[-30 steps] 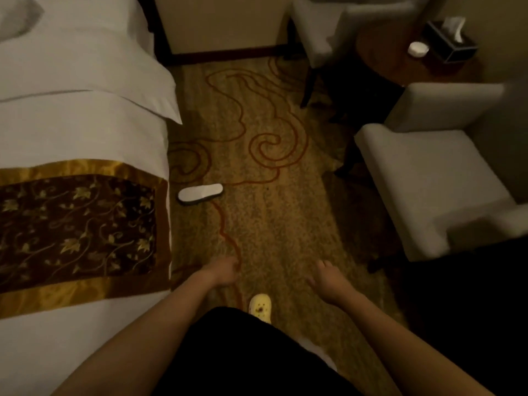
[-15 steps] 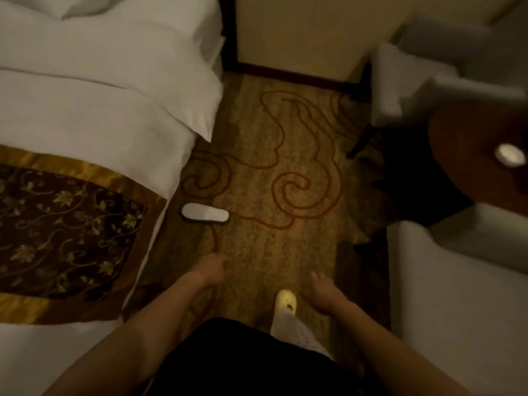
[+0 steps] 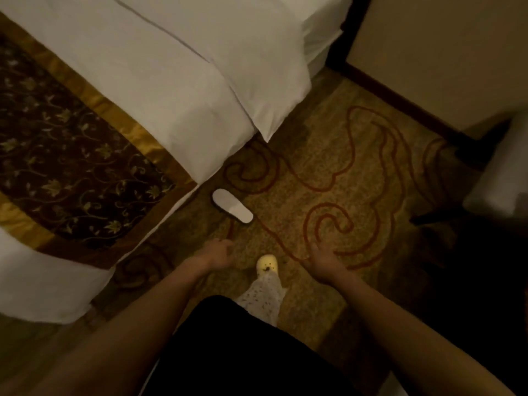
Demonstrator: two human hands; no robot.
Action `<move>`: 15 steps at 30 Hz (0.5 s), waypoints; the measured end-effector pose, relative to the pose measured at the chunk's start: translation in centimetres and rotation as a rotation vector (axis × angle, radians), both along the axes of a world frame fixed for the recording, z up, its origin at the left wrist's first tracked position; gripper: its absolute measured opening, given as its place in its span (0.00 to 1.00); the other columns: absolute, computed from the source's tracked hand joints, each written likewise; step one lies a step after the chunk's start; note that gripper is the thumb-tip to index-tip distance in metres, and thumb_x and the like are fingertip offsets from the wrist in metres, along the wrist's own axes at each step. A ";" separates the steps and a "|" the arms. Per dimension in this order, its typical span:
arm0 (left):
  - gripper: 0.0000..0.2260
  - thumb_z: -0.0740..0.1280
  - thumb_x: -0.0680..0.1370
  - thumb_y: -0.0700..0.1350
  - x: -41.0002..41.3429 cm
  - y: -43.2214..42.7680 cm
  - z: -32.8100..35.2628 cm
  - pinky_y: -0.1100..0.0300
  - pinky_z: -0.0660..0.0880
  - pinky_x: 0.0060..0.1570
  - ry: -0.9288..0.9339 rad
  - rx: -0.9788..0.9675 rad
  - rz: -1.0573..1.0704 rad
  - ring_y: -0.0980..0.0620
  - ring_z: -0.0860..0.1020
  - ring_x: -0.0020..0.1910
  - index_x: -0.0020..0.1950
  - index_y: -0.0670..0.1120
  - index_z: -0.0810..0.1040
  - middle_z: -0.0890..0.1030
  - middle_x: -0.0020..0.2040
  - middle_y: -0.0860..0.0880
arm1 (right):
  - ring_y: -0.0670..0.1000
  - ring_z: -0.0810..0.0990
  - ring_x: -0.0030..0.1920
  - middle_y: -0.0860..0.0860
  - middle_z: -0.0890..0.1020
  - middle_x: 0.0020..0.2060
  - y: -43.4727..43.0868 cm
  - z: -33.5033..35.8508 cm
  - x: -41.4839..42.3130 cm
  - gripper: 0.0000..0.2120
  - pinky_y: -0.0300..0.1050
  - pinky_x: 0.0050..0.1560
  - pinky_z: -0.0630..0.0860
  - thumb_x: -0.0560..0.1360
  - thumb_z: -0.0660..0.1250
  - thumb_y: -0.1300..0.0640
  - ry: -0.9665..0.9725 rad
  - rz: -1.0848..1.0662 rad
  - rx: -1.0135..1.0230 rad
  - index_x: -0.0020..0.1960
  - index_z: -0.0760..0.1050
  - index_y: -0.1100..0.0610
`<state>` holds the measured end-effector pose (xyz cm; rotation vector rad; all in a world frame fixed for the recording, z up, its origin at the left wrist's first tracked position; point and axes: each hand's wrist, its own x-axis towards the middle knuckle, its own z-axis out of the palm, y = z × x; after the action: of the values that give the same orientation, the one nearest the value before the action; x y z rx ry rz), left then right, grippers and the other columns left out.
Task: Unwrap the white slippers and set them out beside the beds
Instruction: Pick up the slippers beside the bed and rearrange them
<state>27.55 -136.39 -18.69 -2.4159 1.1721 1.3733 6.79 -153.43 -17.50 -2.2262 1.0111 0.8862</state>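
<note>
Head view: one white slipper [image 3: 233,205] beside one bed [image 3: 160,81]; left hand [image 3: 217,254], right hand [image 3: 323,260] empty, fingers loose.

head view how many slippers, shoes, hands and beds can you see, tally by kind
white slipper: 1
yellow shoe: 1
hands: 2 (left hand, right hand)
bed: 1
total: 5
</note>
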 end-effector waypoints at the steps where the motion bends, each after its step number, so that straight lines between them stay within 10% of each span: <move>1: 0.20 0.58 0.79 0.51 0.4 -1.2 -0.4 0.53 0.66 0.67 0.011 -0.004 0.024 0.42 0.68 0.68 0.68 0.44 0.68 0.71 0.69 0.42 | 0.62 0.63 0.70 0.63 0.63 0.71 -1.7 -0.2 1.1 0.29 0.53 0.69 0.62 0.78 0.56 0.46 0.007 0.036 0.010 0.72 0.56 0.63; 15: 0.18 0.58 0.78 0.50 3.2 -15.4 -1.2 0.53 0.70 0.60 0.026 -0.014 0.499 0.42 0.73 0.62 0.65 0.44 0.70 0.72 0.65 0.40 | 0.60 0.69 0.64 0.61 0.69 0.66 -21.9 -0.5 13.1 0.24 0.51 0.61 0.68 0.78 0.57 0.47 -0.005 0.453 0.069 0.68 0.62 0.61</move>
<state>30.77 -151.77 -19.87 -2.8297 0.5975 1.5166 19.86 -175.33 -18.02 -2.4374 0.4646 1.0827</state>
